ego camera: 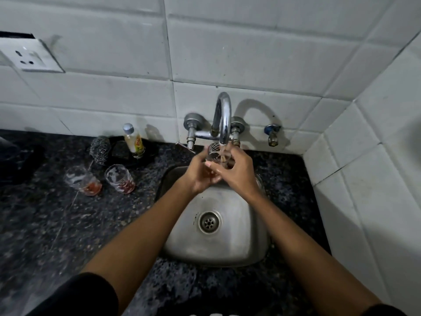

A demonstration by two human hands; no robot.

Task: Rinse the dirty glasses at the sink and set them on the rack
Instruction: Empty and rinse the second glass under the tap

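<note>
Both hands hold one glass (215, 153) under the tap (224, 119), above the sink (216, 245); water runs into it. Left hand (200, 172) wraps the glass from the left, right hand (234, 172) curls round its right side. Two dirty glasses (83, 180) (120, 178) with red residue stand on the table (57, 224), left of the sink, near a bottle (134, 141).

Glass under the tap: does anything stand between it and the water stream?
No. The glass, held by both the left hand and right hand, sits directly beneath the faucet spout, and water runs straight into it. The rack is not in view.
</note>
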